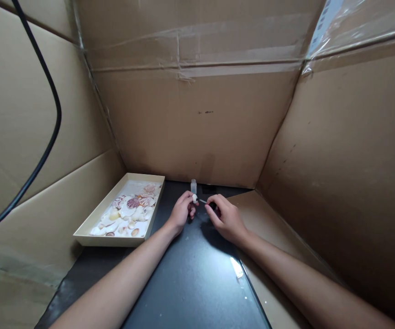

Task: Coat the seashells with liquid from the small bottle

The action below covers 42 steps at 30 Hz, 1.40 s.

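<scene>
My left hand (182, 211) is pinched closed on a small white piece, which looks like a shell (195, 198). My right hand (225, 216) grips the dark cap (212, 206) of a thin applicator brush (202, 201). The brush points left and its tip is at or very near the shell; whether they touch is too small to tell. Just behind my left fingertips a small clear bottle (193, 186) stands upright on the dark tabletop (190, 274).
Left of my hands lies a shallow cream tray (115, 242) holding many shells (130, 205). Cardboard walls (197, 128) enclose the back and both sides. A black cable (57, 109) hangs at the left. Flat cardboard (252, 205) lies under my right forearm.
</scene>
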Available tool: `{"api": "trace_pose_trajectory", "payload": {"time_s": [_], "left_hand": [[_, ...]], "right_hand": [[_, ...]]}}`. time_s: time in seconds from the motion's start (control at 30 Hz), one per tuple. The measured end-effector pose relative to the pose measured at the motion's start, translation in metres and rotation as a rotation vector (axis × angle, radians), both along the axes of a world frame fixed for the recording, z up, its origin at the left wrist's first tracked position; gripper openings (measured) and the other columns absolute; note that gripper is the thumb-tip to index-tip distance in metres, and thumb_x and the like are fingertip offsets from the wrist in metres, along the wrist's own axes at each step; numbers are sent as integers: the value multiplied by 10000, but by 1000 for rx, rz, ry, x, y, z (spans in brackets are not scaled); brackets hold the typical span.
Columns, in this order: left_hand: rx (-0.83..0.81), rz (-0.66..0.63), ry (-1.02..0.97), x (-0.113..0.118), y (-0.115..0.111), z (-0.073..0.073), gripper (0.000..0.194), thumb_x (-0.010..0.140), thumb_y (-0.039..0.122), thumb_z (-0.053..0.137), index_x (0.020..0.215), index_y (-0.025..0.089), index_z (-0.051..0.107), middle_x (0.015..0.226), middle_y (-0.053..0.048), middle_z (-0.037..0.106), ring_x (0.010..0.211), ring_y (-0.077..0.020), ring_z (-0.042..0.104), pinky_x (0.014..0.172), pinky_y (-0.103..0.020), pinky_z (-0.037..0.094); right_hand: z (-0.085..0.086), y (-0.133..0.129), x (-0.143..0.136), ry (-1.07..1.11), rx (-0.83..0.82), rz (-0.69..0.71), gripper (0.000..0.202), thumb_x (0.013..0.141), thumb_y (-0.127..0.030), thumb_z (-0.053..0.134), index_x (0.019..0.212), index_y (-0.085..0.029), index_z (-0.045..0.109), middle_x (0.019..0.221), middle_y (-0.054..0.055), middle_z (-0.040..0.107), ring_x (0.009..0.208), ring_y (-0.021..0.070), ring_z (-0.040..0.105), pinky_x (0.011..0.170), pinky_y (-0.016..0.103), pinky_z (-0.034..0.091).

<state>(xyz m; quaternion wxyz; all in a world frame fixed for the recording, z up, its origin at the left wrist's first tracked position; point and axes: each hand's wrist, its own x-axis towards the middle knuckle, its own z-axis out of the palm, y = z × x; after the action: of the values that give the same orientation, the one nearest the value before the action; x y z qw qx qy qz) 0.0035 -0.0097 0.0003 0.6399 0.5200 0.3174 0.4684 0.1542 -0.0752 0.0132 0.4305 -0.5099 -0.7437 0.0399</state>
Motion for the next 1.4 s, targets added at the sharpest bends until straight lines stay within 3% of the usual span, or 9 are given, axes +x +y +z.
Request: {"api": "trace_pose_trajectory", "payload": {"time_s": [0.83, 1.23, 1.4], "left_hand": [[6, -19, -17, 0, -1, 0, 240, 794, 376, 556, 744, 185, 421, 598, 66, 400, 391, -32, 348, 376, -153, 238], [-13, 7, 0, 0, 0, -1, 189, 770, 353, 531, 775, 179, 456, 660, 34, 523, 395, -45, 416, 362, -160, 274], [-7, 0, 1, 0, 1, -1, 166, 757, 328, 531, 778, 182, 456, 678, 30, 552, 386, -48, 420, 359, -169, 280]], "right_hand": [[0, 0, 1, 26, 3, -5, 126, 903, -289, 477, 916, -209, 573, 825, 18, 568, 641, 121, 530, 629, 237, 410], [-1, 0, 1, 11, -7, 46, 129, 913, -300, 467, 929, -216, 564, 830, 19, 564, 649, 123, 531, 632, 233, 404], [-1, 1, 1, 17, -9, -7, 116, 905, -290, 472, 911, -213, 558, 831, 18, 569, 645, 125, 528, 631, 237, 402]]}}
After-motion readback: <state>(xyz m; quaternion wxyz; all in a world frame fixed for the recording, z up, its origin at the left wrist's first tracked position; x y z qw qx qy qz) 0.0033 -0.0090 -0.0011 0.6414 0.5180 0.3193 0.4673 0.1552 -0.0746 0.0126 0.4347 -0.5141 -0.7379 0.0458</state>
